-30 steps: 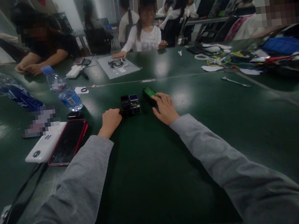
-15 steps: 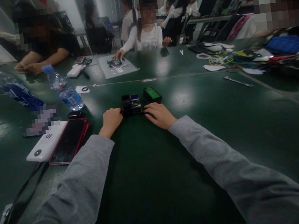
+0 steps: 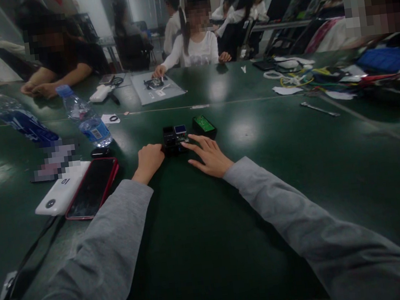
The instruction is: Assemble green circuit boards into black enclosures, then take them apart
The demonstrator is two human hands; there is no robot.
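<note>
Black and blocky, the small device (image 3: 169,139) stood on the green tabletop (image 3: 203,246) between the two hands, ahead of the wearer, with a little screen (image 3: 180,129) on its far right part. The left hand (image 3: 150,163) was curled at its left side; whether those fingers pinched it or merely rested there could not be told. The right hand (image 3: 211,157) came in from the right and near side, its fingers (image 3: 196,148) spread, two tips at the device's right edge, so the device lay leftward of them. Neither hand was clearly nearer. Just beyond the right hand sat a green-faced box (image 3: 203,123), its long axis slanting from far left to near right, apart from the device.
</note>
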